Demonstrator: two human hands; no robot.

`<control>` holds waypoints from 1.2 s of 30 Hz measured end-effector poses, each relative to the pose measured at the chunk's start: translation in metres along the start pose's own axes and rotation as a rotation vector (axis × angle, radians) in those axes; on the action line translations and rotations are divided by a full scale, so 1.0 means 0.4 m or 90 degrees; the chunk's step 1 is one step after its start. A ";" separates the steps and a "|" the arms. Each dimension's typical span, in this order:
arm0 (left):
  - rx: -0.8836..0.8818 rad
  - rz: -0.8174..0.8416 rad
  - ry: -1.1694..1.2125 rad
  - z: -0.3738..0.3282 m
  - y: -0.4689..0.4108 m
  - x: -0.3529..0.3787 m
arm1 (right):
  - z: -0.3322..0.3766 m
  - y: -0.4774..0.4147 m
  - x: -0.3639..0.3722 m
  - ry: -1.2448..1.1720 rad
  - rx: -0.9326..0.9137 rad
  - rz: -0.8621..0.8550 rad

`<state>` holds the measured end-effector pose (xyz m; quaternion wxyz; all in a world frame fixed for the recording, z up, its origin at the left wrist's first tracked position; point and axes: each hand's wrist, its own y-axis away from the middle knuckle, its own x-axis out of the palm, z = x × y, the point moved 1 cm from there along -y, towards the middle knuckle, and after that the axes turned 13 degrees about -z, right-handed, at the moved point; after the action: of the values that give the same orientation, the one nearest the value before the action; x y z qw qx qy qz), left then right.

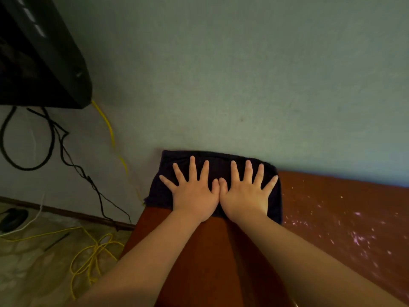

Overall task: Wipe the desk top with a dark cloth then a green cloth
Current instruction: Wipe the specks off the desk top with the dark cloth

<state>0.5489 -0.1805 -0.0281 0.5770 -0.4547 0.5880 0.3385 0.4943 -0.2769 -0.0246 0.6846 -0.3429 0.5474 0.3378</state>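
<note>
A dark cloth (218, 161) lies flat on the far left corner of the reddish-brown desk top (332, 218), up against the wall. My left hand (193, 192) and my right hand (245, 193) rest side by side on the cloth, palms down, fingers spread, thumbs touching. Neither hand grips the fabric. The cloth's left edge hangs slightly past the desk's left edge. White specks and smears cover the desk to the right of the cloth. No green cloth is in view.
A pale wall (243, 85) rises right behind the desk. A black device (39, 63) hangs at the upper left. Black cables (66, 151) and a yellow cable (93, 255) trail down to the floor on the left.
</note>
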 end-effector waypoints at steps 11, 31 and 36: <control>-0.001 -0.004 -0.003 -0.074 -0.125 0.010 | -0.068 -0.128 -0.017 -0.021 -0.042 0.011; 0.045 0.072 0.044 -0.356 0.158 0.000 | -0.405 0.093 -0.081 0.029 0.023 0.014; 0.048 0.092 0.043 -0.364 0.232 -0.011 | -0.425 0.169 -0.093 0.033 0.028 0.024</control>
<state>0.4086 -0.2810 -0.0202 0.5477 -0.4003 0.6506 0.3412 0.3433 -0.3865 -0.0231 0.6712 -0.3258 0.5784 0.3297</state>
